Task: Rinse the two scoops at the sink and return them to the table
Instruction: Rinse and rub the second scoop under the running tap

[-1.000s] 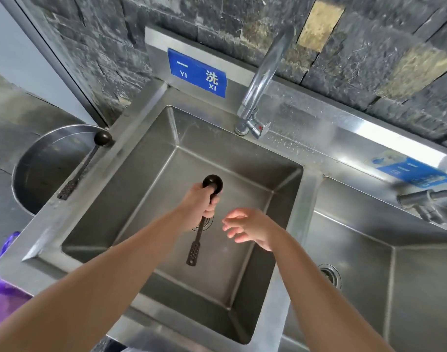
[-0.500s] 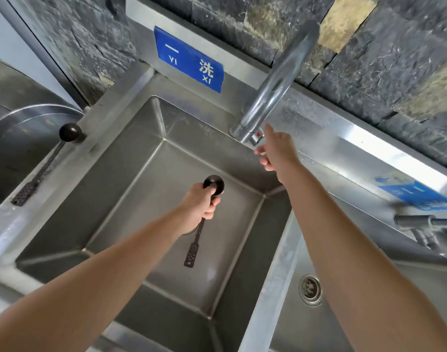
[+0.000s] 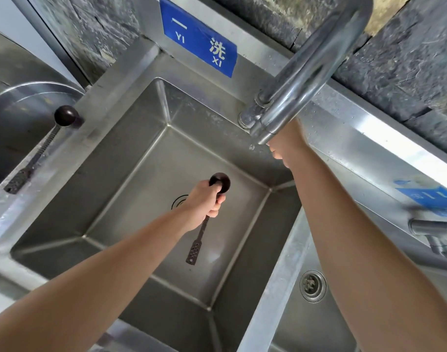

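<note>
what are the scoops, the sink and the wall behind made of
Scoops: dark and smooth, likely plastic or coated metal; cannot tell which. Sink: brushed stainless steel, by its grey sheen and reflections. Wall: rough dark stone blocks, matte and uneven.

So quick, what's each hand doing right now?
Left hand: closed around the dark scoop, held over the sink basin.
Right hand: up behind the faucet; its grip cannot be told.
</note>
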The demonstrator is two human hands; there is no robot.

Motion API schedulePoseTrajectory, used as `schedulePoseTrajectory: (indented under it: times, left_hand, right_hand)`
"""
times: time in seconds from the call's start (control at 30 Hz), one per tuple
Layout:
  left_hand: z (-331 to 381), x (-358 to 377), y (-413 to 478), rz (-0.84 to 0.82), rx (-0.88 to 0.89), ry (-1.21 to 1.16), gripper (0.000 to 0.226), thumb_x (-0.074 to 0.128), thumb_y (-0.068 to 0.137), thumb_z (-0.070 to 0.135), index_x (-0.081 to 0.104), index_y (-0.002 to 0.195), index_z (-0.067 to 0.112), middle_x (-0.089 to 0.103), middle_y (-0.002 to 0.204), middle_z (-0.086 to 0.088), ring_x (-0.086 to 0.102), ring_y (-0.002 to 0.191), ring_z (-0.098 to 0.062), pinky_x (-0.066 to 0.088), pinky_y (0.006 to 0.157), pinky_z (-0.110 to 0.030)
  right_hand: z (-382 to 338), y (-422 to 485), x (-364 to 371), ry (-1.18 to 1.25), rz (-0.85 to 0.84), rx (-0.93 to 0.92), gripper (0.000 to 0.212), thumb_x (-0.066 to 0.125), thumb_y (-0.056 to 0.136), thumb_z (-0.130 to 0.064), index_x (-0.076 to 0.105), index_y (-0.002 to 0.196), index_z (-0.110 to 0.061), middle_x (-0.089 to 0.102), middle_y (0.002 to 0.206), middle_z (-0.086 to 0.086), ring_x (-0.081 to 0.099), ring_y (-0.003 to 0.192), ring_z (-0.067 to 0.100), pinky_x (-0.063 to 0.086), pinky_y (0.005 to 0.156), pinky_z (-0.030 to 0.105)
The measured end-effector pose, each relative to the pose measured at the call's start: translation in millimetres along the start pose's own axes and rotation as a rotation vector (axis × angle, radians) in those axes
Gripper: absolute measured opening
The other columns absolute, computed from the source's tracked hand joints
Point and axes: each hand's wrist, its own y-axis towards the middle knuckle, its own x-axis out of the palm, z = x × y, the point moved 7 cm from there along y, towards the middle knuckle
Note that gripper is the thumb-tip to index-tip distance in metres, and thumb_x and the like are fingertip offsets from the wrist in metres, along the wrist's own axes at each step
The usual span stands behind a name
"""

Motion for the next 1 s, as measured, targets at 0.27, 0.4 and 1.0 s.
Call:
schedulePoseTrajectory:
  times: [0.27, 0.4, 1.0]
  left_hand:
    - [-6.3, -7.4, -3.2, 0.034, -0.029, 0.006, 0.016, 0.031, 0.098, 0.008, 0.046, 0.101, 0.007, 0.04, 0.058, -0.003, 0.018, 0.04, -0.011, 0.014, 0.039, -0.018]
    - [-10.0, -13.2, -3.2, 0.06, -0.043, 0.016, 0.016, 0.03, 0.098, 0.008, 0.046, 0.101, 0.007, 0.04, 0.057, -0.002, 0.018, 0.039, -0.011, 0.013, 0.04, -0.018]
    - [-13.4, -21.4, -7.6, 0.06, -0.07, 0.02, 0.014, 0.031, 0.096, 0.007, 0.044, 0.1, 0.006, 0.04, 0.052, 0.0, 0.02, 0.035, -0.01, 0.015, 0.038, -0.016]
  right_hand:
    - [1.4, 1.1, -0.8, -0.034, -0.011, -0.001, 0.019, 0.029, 0.083, -0.007, 0.035, 0.069, -0.02, 0.034, 0.062, 0.002, 0.027, 0.044, 0.016, 0.024, 0.038, 0.023]
    - [3.6, 4.5, -0.1, 0.009, -0.018, 0.001, 0.019, 0.03, 0.088, -0.007, 0.048, 0.091, -0.012, 0.036, 0.065, 0.003, 0.028, 0.047, 0.017, 0.025, 0.039, 0.027]
    - [17.4, 13.3, 0.0, -0.063, -0.003, -0.006, 0.034, 0.029, 0.087, 0.004, 0.053, 0.109, -0.003, 0.039, 0.072, 0.004, 0.026, 0.05, 0.016, 0.023, 0.04, 0.026]
